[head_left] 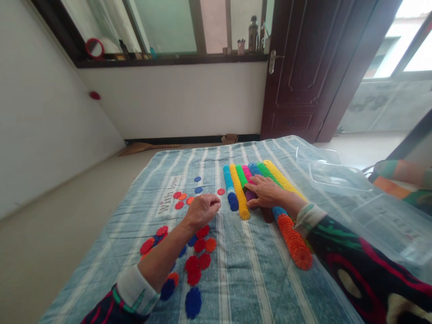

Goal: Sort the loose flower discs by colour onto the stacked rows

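Several long rows of coloured toothed discs lie side by side on the cloth, among them a yellow row (240, 193), a light and dark blue row (229, 186) and an orange row (295, 243). My right hand (265, 191) rests on the middle rows with its fingers spread, covering part of the green, pink and purple ones. Left of the rows, my left hand (204, 209) is closed above the cloth, and whatever its fingers hold is hidden. Loose red discs (193, 270), blue discs (193, 302) and orange discs (210, 245) lie around my left forearm. A single red disc (220, 191) sits between the hands.
A striped blue-grey cloth (135, 270) covers the surface. Clear plastic containers (388, 229) stand at the right. Beyond the far edge are a wall (178, 99), a brown door (300, 67) and a broom (141, 147) on the floor. At the right edge another person's arm (401, 173) appears blurred.
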Motion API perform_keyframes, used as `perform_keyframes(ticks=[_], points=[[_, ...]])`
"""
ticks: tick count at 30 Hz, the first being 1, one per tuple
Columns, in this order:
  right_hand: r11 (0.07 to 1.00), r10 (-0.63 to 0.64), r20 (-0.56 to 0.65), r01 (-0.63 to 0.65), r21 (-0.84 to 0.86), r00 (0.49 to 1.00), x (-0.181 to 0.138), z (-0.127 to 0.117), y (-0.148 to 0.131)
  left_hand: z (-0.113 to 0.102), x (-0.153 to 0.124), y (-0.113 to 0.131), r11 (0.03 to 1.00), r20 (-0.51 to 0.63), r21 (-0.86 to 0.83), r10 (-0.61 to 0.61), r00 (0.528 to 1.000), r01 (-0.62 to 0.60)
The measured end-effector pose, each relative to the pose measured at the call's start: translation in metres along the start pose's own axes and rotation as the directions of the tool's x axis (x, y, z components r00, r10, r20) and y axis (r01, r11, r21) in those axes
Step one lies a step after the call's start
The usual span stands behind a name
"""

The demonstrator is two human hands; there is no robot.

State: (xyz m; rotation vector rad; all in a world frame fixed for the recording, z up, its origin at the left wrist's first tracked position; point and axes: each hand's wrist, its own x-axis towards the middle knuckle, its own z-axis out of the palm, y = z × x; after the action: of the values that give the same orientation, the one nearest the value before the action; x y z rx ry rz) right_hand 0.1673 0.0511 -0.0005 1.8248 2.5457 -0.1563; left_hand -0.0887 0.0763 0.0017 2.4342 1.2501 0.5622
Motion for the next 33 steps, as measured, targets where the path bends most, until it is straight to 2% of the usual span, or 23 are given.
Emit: perform_keyframes(ticks=[6,11,16,26,33], points=[[1.000,-0.014,0.009,0.014,0.003,1.000,-0.007,-0.001,-0.001,-0.005,-0.020,-0.012,0.998,0.005,-0.032,-0.053,0.999,0.053],[0.998,0.060,-0.071,-0.060,-0.005,0.996,-0.014,0.005,-0.010,-0.006,-0.038,-0.017,0.995,0.013,-0.037,-0.088,0.996,0.088],[0.993,0.115,-0.122,-0.115,0.008,0.986,-0.022,0.009,-0.015,-0.010,-0.054,-0.017,0.994,-0.016,-0.058,-0.098,0.995,0.097],[0.992,0.117,-0.129,-0.123,-0.035,0.985,-0.023,0.019,-0.026,-0.016,-0.077,-0.010,0.983,-0.021,-0.100,-0.160,0.987,0.157],[0.991,0.112,-0.123,-0.120,-0.064,0.986,-0.027,0.023,-0.025,-0.016,-0.087,-0.015,0.982,-0.120,-0.107,-0.167,0.979,0.154]])
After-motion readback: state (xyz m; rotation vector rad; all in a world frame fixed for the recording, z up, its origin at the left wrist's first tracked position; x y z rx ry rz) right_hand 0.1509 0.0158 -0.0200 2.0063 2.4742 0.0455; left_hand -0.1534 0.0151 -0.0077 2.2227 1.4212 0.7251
